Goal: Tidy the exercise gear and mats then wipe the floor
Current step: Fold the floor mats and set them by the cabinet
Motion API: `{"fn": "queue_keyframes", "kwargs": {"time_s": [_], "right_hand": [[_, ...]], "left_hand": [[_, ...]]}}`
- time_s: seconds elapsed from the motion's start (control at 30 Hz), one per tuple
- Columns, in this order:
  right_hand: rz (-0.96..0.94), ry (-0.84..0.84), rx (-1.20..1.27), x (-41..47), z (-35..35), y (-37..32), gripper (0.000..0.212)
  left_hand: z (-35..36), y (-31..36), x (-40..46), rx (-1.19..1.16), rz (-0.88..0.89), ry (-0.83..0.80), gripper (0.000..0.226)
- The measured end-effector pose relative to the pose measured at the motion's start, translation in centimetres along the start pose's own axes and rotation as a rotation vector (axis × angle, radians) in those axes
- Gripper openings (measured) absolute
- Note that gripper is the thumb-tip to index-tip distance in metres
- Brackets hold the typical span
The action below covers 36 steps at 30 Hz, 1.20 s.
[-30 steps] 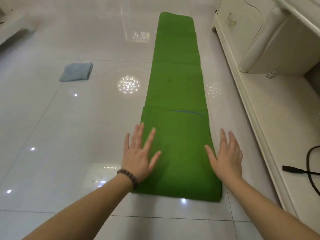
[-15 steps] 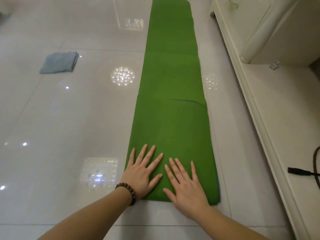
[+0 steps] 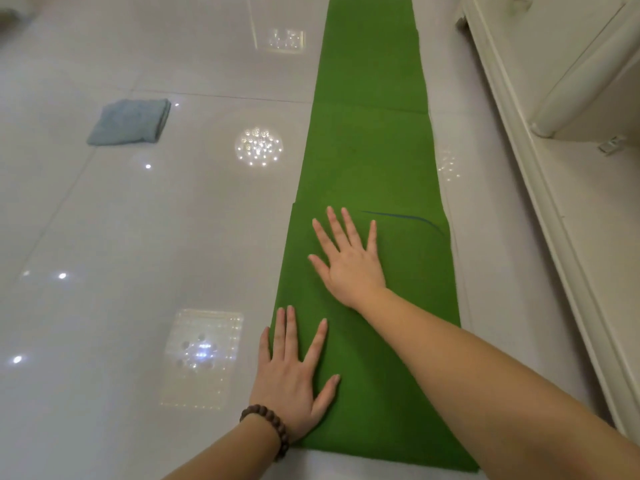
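Note:
A long green mat (image 3: 374,157) lies folded lengthwise on the glossy white tiled floor (image 3: 104,271), running from my knees to the top of the view. My left hand (image 3: 294,379), with a bead bracelet at the wrist, presses flat on the mat's near left edge, fingers spread. My right hand (image 3: 349,261) lies flat farther up the mat, near its middle, fingers straight and spread. A folded blue-grey cloth (image 3: 130,122) lies on the floor to the left, apart from the mat.
A cream cabinet base and ledge (image 3: 554,202) run along the right side, close to the mat's right edge. Ceiling lights reflect in the tiles on the left.
My right hand has slid forward up the mat from beside my left hand. My left hand stays at the near left edge. The camera has come closer to the mat.

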State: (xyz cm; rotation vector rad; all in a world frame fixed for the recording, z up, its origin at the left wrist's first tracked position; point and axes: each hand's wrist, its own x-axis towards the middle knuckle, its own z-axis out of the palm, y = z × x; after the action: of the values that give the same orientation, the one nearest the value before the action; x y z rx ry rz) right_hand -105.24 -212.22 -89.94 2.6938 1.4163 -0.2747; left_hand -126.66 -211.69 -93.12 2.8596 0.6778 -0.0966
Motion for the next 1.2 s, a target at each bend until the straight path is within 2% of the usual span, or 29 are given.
{"fn": "queue_keyframes", "kwargs": {"time_s": [0.1,0.17,0.27,0.33,0.5,0.6,0.77,0.93,1.07,1.2], "right_hand": [[-0.028,-0.149,0.041,1.1,1.0,0.4,0.064],[0.01,-0.131,0.037,0.5,0.8,2.5,0.064],[0.35,-0.023,0.049,-2.1,1.3,8.0,0.067],[0.443,-0.108,0.098,-3.5,1.7,10.2,0.068],[0.379,-0.263,0.224,-3.0,0.5,11.3,0.071],[0.464,-0.221,0.312,-5.0,0.6,11.1,0.076],[0.608,-0.223,0.368,-9.3,0.8,9.3,0.082],[0.678,-0.197,0.434,-9.1,-0.2,9.8,0.085],[0.632,-0.205,0.436,-10.7,0.1,9.6,0.083],[0.582,-0.248,0.465,-16.1,0.8,8.1,0.083]], "left_hand": [[-0.1,0.0,0.1,-0.015,0.014,-0.004,0.076],[-0.2,0.0,0.1,-0.031,0.017,-0.006,0.076],[-0.2,0.0,0.1,-0.032,0.017,-0.007,0.076],[-0.3,-0.1,0.2,-0.018,0.023,-0.03,0.076],[-0.5,-0.2,0.3,-0.089,0.012,-0.047,0.07],[-1.1,-0.5,2.0,-0.283,-0.106,-0.036,0.062],[-3.8,-0.2,6.9,-0.427,-0.248,-0.064,0.081],[-5.8,-1.0,11.2,-0.553,-0.432,-0.123,0.076],[-5.6,-1.2,8.6,-0.597,-0.378,-0.135,0.075],[-4.6,-0.3,2.5,-0.622,-0.331,-0.119,0.078]]}}
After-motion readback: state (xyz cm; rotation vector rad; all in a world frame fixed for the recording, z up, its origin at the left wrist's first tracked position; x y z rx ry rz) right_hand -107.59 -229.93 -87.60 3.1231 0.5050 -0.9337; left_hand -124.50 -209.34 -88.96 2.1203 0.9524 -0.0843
